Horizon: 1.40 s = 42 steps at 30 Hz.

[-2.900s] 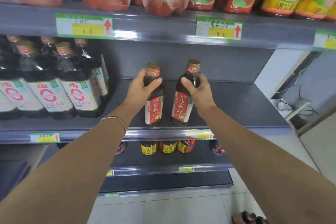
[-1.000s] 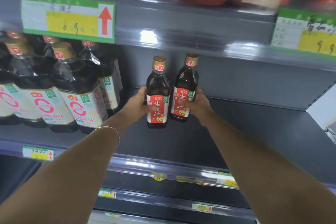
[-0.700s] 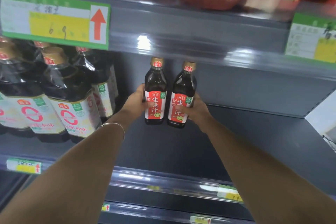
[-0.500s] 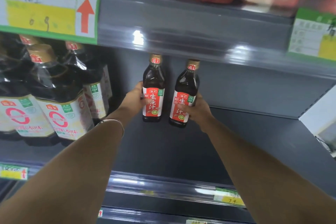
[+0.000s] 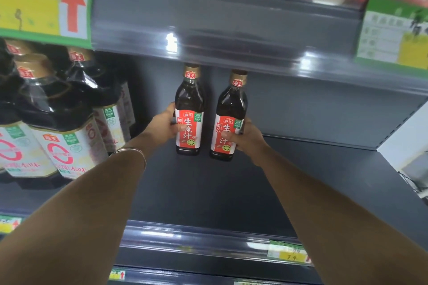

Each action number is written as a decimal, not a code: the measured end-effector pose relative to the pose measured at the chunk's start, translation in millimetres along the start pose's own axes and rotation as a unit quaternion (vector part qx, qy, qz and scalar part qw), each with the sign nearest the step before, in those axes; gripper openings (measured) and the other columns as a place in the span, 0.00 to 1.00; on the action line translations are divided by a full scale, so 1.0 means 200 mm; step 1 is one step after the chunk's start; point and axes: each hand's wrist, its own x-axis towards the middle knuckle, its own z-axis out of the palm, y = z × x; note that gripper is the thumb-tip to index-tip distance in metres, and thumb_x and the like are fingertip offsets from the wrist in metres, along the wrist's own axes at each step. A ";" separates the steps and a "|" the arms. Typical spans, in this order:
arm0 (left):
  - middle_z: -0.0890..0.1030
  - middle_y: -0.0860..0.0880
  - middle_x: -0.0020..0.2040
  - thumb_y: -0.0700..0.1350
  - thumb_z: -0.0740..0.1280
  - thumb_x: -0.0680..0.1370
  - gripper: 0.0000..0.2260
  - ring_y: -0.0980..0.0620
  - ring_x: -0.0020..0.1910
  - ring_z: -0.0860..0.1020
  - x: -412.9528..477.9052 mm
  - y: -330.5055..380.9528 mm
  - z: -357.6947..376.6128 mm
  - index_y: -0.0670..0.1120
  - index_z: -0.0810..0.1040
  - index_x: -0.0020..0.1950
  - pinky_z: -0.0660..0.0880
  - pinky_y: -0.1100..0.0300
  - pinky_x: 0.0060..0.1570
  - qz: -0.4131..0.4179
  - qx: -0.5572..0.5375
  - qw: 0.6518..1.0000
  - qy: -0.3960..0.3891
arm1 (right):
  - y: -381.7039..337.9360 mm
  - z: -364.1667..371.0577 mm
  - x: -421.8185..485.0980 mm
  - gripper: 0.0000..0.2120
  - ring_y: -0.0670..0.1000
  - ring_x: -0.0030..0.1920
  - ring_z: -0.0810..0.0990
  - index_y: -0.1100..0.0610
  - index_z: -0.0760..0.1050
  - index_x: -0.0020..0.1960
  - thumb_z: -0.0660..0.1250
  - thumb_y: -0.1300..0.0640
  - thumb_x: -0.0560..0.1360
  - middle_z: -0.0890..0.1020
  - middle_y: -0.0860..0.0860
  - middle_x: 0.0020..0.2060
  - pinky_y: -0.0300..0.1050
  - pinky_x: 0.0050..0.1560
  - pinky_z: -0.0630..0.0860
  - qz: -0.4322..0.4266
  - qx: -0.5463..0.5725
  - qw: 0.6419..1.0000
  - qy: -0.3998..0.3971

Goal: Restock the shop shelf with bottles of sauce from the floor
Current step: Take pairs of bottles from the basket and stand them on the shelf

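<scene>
Gripped in the right hand (image 5: 246, 140), the tilted right bottle (image 5: 229, 109) could be toppled against the left bottle (image 5: 189, 105) gripped by the left hand (image 5: 165, 127).

bottles (image 5: 188, 109) pushed deeper, toward shelf (image 5: 208, 192) back

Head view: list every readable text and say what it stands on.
"海天" "鲜" "生腌汁": left bottle label.
"海天" "鲜的" "生" "汁": right bottle label, partly covered.
"海天": both caps, jug labels.
"7 9": lower tag.
Red arrow: upper left tag; its number is blurred.
Upper right tag: blurred.
Jug small print: unreadable.
</scene>
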 end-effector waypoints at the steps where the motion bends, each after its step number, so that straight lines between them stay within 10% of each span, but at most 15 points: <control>1: 0.75 0.42 0.63 0.37 0.64 0.76 0.24 0.41 0.64 0.74 0.00 0.00 0.00 0.47 0.62 0.70 0.72 0.41 0.62 0.000 0.001 1.000 0.004 | 0.00 0.00 0.00 0.24 0.49 0.52 0.80 0.55 0.69 0.62 0.74 0.57 0.70 0.81 0.50 0.54 0.50 0.55 0.78 -0.001 -0.002 1.000 0.001; 7: 0.75 0.47 0.53 0.36 0.64 0.76 0.23 0.41 0.61 0.75 -0.02 -0.01 0.02 0.47 0.63 0.70 0.74 0.42 0.61 0.008 -0.017 1.000 0.018 | -0.01 0.00 -0.01 0.24 0.50 0.53 0.80 0.55 0.69 0.64 0.73 0.58 0.71 0.81 0.51 0.56 0.50 0.54 0.78 0.001 0.002 1.000 0.003; 18: 0.68 0.42 0.70 0.40 0.70 0.73 0.35 0.44 0.70 0.67 -0.14 -0.01 0.03 0.50 0.56 0.75 0.63 0.50 0.69 0.010 0.086 0.994 0.068 | -0.03 0.08 -0.14 0.40 0.56 0.64 0.75 0.50 0.59 0.72 0.76 0.53 0.66 0.71 0.53 0.65 0.59 0.63 0.74 0.053 -0.019 0.997 0.057; 24: 0.78 0.45 0.63 0.46 0.65 0.76 0.19 0.45 0.62 0.76 -0.42 -0.10 -0.05 0.49 0.70 0.68 0.73 0.51 0.60 0.022 0.185 0.980 0.076 | -0.13 0.15 -0.35 0.21 0.64 0.60 0.74 0.59 0.66 0.64 0.67 0.53 0.75 0.68 0.59 0.63 0.56 0.57 0.74 0.042 -0.101 0.969 0.223; 42: 0.79 0.47 0.60 0.47 0.62 0.77 0.17 0.45 0.59 0.77 -1.51 -0.51 -0.82 0.51 0.70 0.67 0.74 0.50 0.58 -0.123 0.266 0.948 0.123 | -0.59 1.04 -0.98 0.13 0.59 0.48 0.81 0.56 0.73 0.60 0.65 0.59 0.76 0.78 0.55 0.45 0.46 0.47 0.75 -0.048 -0.103 0.971 -0.209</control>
